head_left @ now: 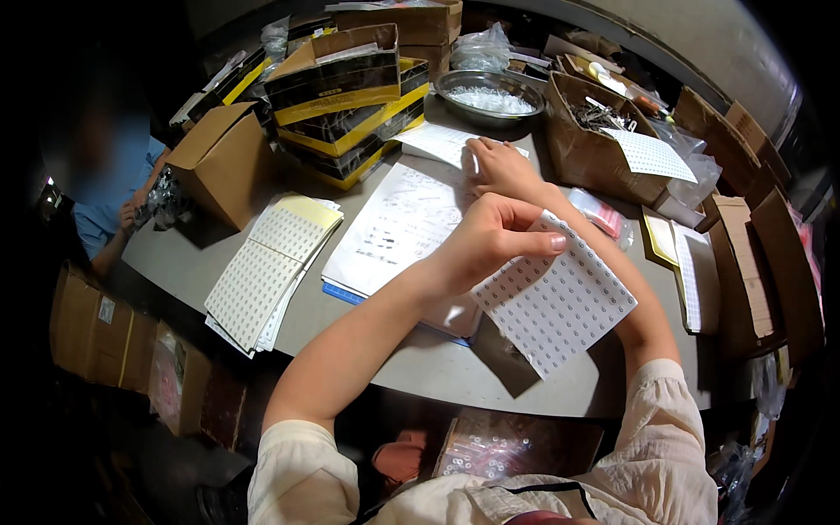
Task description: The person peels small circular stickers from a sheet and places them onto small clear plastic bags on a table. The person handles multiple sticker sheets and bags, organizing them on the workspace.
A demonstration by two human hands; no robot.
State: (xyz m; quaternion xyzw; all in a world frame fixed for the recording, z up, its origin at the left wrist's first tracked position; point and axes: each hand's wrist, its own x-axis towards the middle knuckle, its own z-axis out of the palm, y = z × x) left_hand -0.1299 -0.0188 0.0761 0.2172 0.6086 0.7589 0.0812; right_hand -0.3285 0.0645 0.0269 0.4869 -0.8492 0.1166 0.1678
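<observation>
My left hand (512, 234) pinches a white sticker sheet (560, 302), printed with rows of small dark marks, between thumb and fingers. It hangs tilted above the near table edge, in front of my right forearm. Farther off, my right hand (503, 166) has its fingers bent down over the edge of another printed sheet (433, 143); the fingertips are partly hidden. That sheet lies curled at the far end of a handwritten paper (385, 223), which rests on a blue clipboard (341, 292).
A stack of printed sheets (267, 262) lies at left. Black-and-yellow boxes (337, 131) and a brown carton (219, 166) stand behind it. A metal bowl (490, 98) of clear pieces and a carton of metal parts (595, 144) are at back. Someone in blue (109, 219) is at far left.
</observation>
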